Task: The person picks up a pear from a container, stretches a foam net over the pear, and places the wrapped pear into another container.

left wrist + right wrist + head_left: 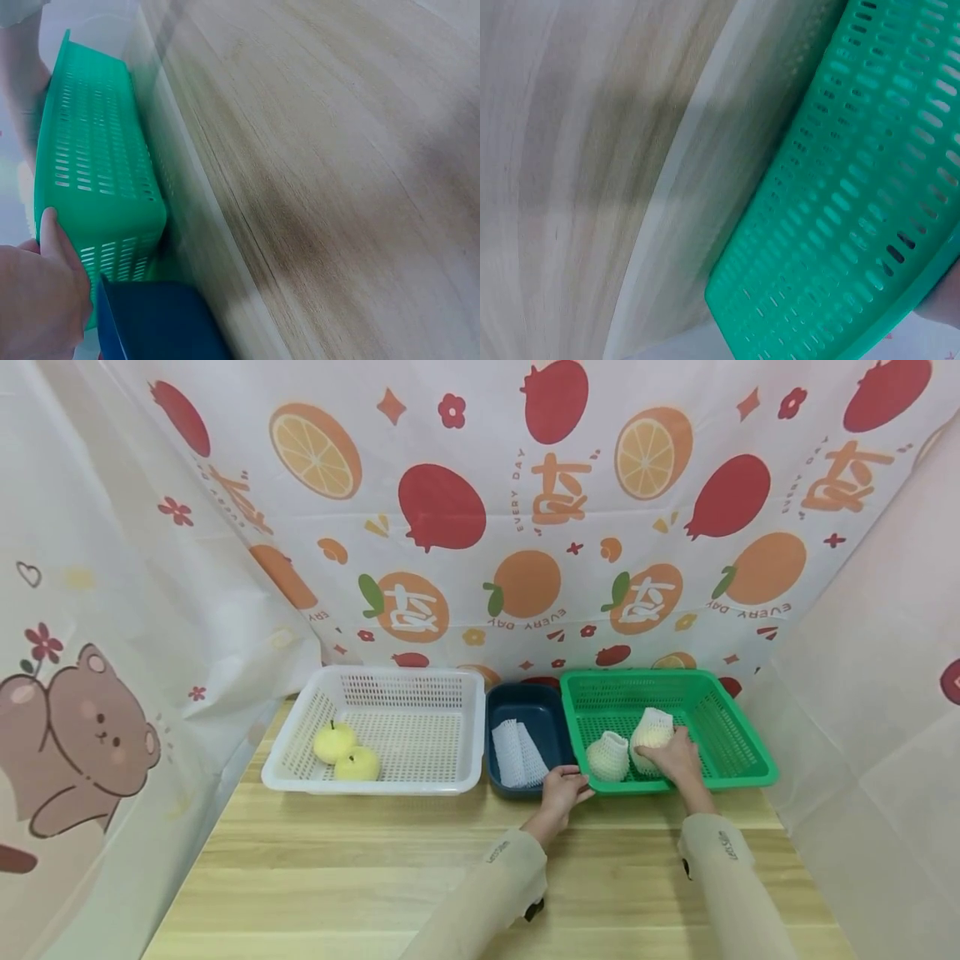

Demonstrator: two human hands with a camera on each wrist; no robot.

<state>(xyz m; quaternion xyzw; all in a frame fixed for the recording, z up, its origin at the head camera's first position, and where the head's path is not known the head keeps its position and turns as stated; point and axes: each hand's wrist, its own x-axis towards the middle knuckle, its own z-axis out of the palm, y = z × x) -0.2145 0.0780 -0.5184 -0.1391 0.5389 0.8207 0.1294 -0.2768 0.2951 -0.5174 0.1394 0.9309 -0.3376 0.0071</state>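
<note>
In the head view my right hand (675,758) holds a pale yellow fruit in a white foam net sleeve (652,735), inside the front of the green basket (738,770). A second net-wrapped fruit (608,757) sits left of it in the same basket. My left hand (564,789) grips the basket's front left corner; the left wrist view shows its thumb (52,229) against the outer wall. Only a small part of my right hand (941,296) appears past the rim in the right wrist view.
Left of the green basket stands a dark blue tub (551,702) with white foam net sleeves (510,756) inside. Beside it, a white basket (375,787) holds two yellow fruits (335,742). All rest on a wooden table (337,877), with a printed curtain (480,585) behind.
</note>
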